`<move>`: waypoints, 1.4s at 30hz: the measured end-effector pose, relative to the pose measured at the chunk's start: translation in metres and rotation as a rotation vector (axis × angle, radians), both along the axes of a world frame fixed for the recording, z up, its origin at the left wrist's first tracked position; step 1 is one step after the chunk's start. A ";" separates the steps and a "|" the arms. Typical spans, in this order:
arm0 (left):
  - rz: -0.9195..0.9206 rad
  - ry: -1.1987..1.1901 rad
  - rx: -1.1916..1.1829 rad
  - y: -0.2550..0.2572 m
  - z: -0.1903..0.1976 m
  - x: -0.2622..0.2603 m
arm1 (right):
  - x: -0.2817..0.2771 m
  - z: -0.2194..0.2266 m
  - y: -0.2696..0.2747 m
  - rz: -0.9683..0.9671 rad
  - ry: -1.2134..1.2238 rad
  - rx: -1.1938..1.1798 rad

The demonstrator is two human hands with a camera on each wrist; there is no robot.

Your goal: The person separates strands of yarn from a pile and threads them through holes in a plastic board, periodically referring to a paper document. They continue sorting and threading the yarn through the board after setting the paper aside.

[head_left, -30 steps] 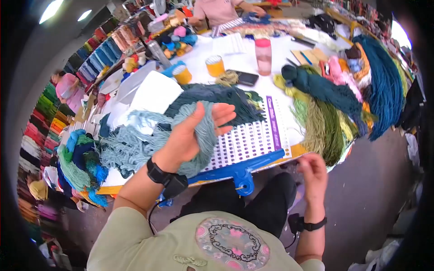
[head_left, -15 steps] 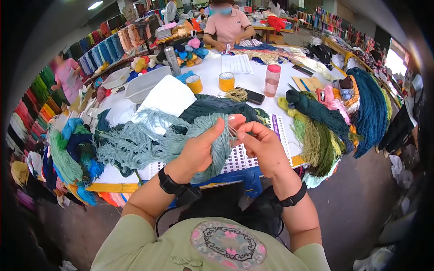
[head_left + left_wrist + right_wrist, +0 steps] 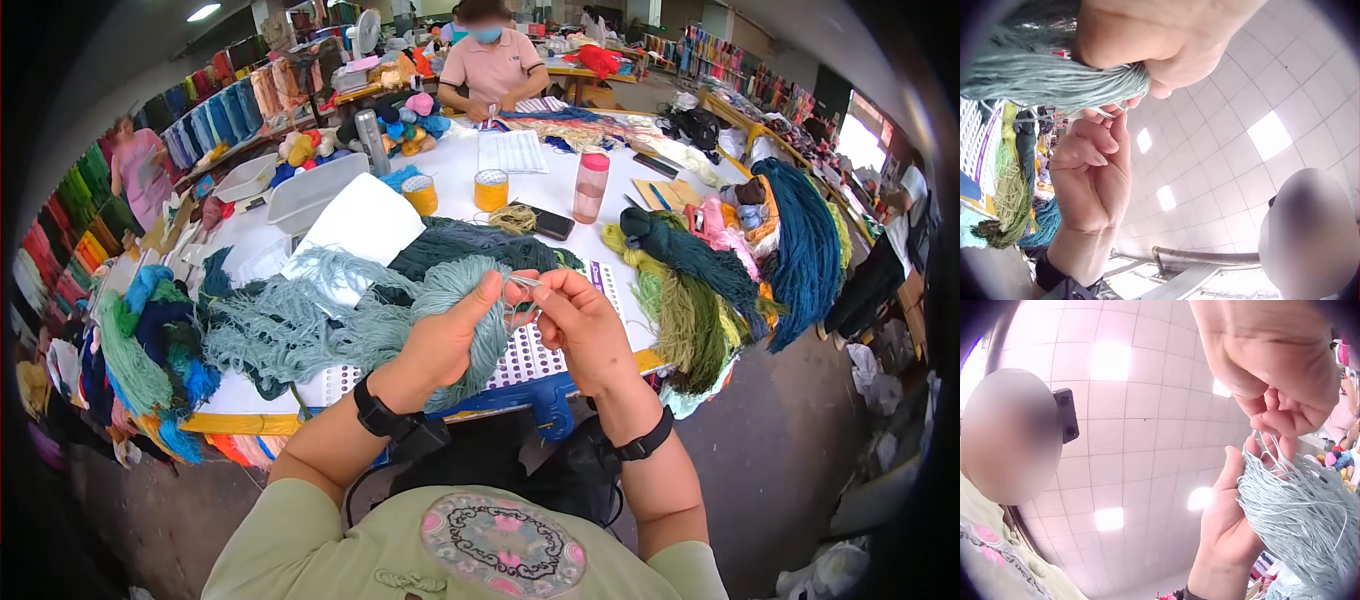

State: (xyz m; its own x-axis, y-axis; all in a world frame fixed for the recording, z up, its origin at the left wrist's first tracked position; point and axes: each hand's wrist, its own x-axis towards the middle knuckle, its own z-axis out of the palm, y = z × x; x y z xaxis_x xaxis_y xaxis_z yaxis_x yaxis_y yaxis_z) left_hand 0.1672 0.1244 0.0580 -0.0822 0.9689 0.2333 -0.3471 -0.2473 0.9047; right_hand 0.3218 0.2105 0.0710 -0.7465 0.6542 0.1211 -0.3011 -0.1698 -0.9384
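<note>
A skein of pale blue-green yarn (image 3: pixel 465 290) is draped over my left hand (image 3: pixel 445 345), which grips it with the thumb lying along the near side. Its loose strands trail left across the table. My right hand (image 3: pixel 592 335) pinches a few thin strands drawn out from the skein's right end, close to the left fingertips. In the right wrist view, those strands run up from the skein (image 3: pixel 1297 512) to the right hand's fingertips (image 3: pixel 1269 419). Seen from the left wrist, the right hand (image 3: pixel 1091 169) has thumb and finger together at the strands beside the looped end.
Beneath the hands lie a hole-punched card (image 3: pixel 520 355) and a blue clamp-like piece (image 3: pixel 550 408). Dark green yarn (image 3: pixel 470 245), a phone (image 3: pixel 550 222), yellow tape rolls (image 3: pixel 491 190) and a bottle (image 3: pixel 591 188) sit beyond. Yarn bundles (image 3: pixel 700 330) hang at right. A person (image 3: pixel 495 70) works opposite.
My right hand has risen from beside the table edge to the skein and now pinches strands from it. The left hand keeps its hold. The head view has tilted up.
</note>
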 end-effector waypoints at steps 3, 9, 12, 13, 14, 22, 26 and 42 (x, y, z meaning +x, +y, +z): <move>0.005 -0.046 -0.014 -0.003 0.003 0.003 | -0.001 0.000 0.002 -0.013 0.019 -0.045; 0.026 -0.069 -0.021 -0.003 0.010 0.009 | -0.008 0.003 -0.005 -0.057 -0.073 0.047; -0.023 -0.088 -0.011 -0.003 0.007 0.007 | -0.009 -0.002 0.001 -0.041 -0.081 0.084; -0.024 -0.087 -0.012 -0.003 0.007 0.007 | -0.009 -0.004 0.002 -0.007 -0.084 0.090; -0.010 -0.064 0.006 -0.002 0.007 0.007 | -0.009 -0.004 0.002 -0.007 -0.083 0.090; 0.010 0.004 0.000 -0.003 0.010 0.013 | -0.010 0.002 -0.007 -0.073 -0.027 0.089; 0.012 0.028 -0.011 -0.002 0.008 0.017 | -0.007 -0.001 -0.002 -0.053 -0.055 0.101; 0.013 -0.130 0.014 0.007 -0.005 0.012 | -0.005 -0.004 0.005 -0.055 0.062 -0.091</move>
State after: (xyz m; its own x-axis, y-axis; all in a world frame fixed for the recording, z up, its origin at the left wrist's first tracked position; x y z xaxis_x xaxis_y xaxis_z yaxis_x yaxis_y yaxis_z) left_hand 0.1789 0.1319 0.0526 -0.1249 0.9644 0.2331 -0.4578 -0.2645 0.8488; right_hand 0.3165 0.2150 0.0667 -0.7021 0.7044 0.1041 -0.3689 -0.2349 -0.8993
